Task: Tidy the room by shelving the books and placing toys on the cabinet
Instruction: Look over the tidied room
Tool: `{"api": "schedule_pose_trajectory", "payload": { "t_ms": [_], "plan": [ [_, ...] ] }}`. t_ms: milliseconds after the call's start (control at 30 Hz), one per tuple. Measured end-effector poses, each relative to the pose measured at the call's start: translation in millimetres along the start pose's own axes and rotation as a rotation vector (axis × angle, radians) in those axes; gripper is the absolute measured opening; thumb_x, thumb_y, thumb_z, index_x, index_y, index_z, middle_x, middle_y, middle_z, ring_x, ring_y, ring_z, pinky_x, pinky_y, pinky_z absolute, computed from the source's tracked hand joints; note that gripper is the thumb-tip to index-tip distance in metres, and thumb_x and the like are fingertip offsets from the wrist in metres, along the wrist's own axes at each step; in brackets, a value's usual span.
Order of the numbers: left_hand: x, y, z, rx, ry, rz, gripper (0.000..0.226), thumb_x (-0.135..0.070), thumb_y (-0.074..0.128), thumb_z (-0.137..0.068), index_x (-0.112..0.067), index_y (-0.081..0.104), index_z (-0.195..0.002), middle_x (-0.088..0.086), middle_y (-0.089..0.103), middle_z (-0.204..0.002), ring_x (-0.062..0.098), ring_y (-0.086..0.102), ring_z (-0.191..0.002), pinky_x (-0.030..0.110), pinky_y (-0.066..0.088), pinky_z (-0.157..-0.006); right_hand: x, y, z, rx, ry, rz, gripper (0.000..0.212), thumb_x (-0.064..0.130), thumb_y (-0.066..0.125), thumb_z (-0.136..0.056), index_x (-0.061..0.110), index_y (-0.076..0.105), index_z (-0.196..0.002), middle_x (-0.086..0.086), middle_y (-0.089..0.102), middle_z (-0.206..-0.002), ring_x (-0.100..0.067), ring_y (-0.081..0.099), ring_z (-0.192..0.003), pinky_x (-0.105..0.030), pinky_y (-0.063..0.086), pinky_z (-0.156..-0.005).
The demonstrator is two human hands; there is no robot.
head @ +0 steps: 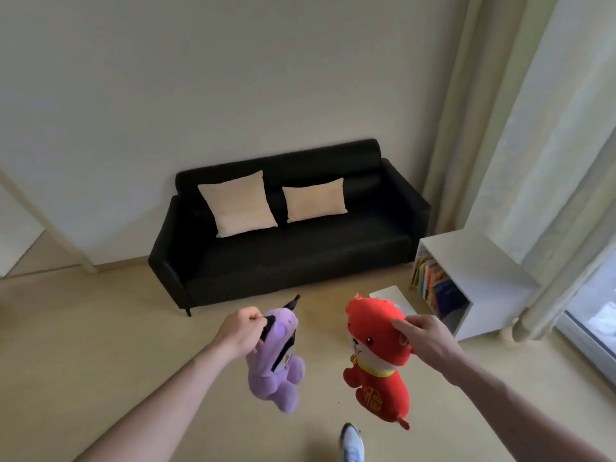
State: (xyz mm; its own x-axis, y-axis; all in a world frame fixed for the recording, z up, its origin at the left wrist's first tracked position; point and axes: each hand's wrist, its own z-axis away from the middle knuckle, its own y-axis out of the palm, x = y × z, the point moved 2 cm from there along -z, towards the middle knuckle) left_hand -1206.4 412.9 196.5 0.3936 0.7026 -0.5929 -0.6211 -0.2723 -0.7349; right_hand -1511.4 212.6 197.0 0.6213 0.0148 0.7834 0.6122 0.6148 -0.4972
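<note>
At six o'clock, nearest the camera, a pale shoe [351,441] steps onto the light wooden floor [100,345]. Just above it both arms reach forward, each carrying a plush clear of the floor.

At about seven o'clock from centre the left hand [241,331] is curled, pinching the dark ear or hood of the purple plush toy [278,365], which dangles below the fist. At about five o'clock the right hand [425,338] grips the red plush toy [380,368] by the top of its head, fingers [403,323] bent over the crown and the body hanging beneath.

Both toys look soft, light and stuffed. They sag from one hold, so they should squash rather than break and are unlikely to slip from a firm pinch. An ear is a thin hold that lets the body swing; taking the head or torso would likely steady each one for setting down upright.

Farther off, at three o'clock, stands the white cabinet [480,261], its top bare in view, with books [433,285] shelved inside it and a white flat object [391,293] on the floor beside it. At twelve o'clock a black sofa [283,258] with two cream cushions [236,203] sits against the wall; curtains [533,161] hang at two o'clock.
</note>
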Motion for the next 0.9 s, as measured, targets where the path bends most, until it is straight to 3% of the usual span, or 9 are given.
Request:
{"api": "schedule_pose_trajectory", "payload": {
  "t_ms": [67, 200, 333, 433, 600, 767, 900],
  "plan": [
    [2.6, -8.1, -41.8, 0.008, -0.019, 0.001, 0.025, -0.029, 0.052, -0.097, -0.011, 0.065, -0.085, 0.002, 0.075, -0.071, 0.021, 0.075, -0.064, 0.041, 0.066, -0.069, 16.9, 11.2, -39.2, 0.02, -0.001, 0.011, 0.032, 0.041, 0.055, -0.101, 0.017, 0.075, -0.091, -0.002, 0.072, -0.091, -0.017, 0.067, -0.084, -0.026, 0.05, -0.063],
    [7.8, -29.8, -119.2, 0.024, -0.076, -0.001, 0.022, -0.027, 0.052, -0.101, -0.013, 0.065, -0.088, 0.003, 0.075, -0.074, 0.018, 0.075, -0.062, 0.036, 0.066, -0.067, 57.5, 30.9, -119.1, 0.056, 0.0, 0.01, 0.03, 0.037, 0.054, -0.102, 0.015, 0.074, -0.099, -0.001, 0.071, -0.091, -0.014, 0.066, -0.084, -0.023, 0.045, -0.062],
    [11.9, -63.3, -190.3, 0.013, -0.154, 0.114, 0.021, -0.021, 0.053, -0.104, -0.005, 0.066, -0.097, 0.011, 0.075, -0.09, 0.022, 0.077, -0.076, 0.036, 0.066, -0.069, 107.4, 47.4, -203.1, 0.097, -0.01, 0.033, 0.034, 0.036, 0.056, -0.101, 0.012, 0.073, -0.084, 0.0, 0.071, -0.087, -0.015, 0.066, -0.079, -0.024, 0.047, -0.062],
    [17.0, -90.1, -244.9, -0.035, -0.225, 0.267, 0.02, -0.016, 0.051, -0.102, -0.002, 0.065, -0.096, 0.016, 0.076, -0.093, 0.025, 0.078, -0.081, 0.044, 0.065, -0.08, 153.2, 58.7, -267.2, 0.112, -0.018, 0.029, 0.035, 0.035, 0.06, -0.097, 0.014, 0.07, -0.071, -0.001, 0.07, -0.084, -0.017, 0.064, -0.074, -0.027, 0.049, -0.062],
    [41.2, -123.2, -322.3, -0.074, -0.283, 0.371, 0.018, -0.018, 0.052, -0.098, -0.016, 0.069, -0.093, 0.009, 0.078, -0.092, 0.028, 0.076, -0.092, 0.05, 0.063, -0.087, 214.9, 87.6, -346.7, 0.147, -0.027, 0.021, 0.036, 0.034, 0.063, -0.096, 0.012, 0.07, -0.069, -0.004, 0.071, -0.079, -0.021, 0.067, -0.079, -0.031, 0.052, -0.071],
    [59.2, -161.5, -415.2, -0.06, -0.37, 0.45, 0.019, -0.013, 0.05, -0.106, -0.014, 0.069, -0.109, 0.01, 0.075, -0.105, 0.022, 0.073, -0.096, 0.029, 0.061, -0.067, 270.0, 123.4, -430.2, 0.154, -0.03, 0.062, 0.036, 0.034, 0.062, -0.096, 0.012, 0.07, -0.069, -0.004, 0.07, -0.077, -0.019, 0.066, -0.075, -0.03, 0.052, -0.07],
    [81.3, -191.2, -490.8, -0.033, -0.382, 0.524, 0.011, -0.007, 0.054, -0.105, -0.003, 0.061, -0.113, 0.011, 0.069, -0.113, 0.025, 0.071, -0.094, 0.039, 0.061, -0.089, 305.2, 156.0, -479.8, 0.158, 0.0, 0.075, 0.036, 0.036, 0.062, -0.097, 0.011, 0.07, -0.072, -0.003, 0.07, -0.077, -0.017, 0.066, -0.075, -0.028, 0.051, -0.067]
  ]
}}
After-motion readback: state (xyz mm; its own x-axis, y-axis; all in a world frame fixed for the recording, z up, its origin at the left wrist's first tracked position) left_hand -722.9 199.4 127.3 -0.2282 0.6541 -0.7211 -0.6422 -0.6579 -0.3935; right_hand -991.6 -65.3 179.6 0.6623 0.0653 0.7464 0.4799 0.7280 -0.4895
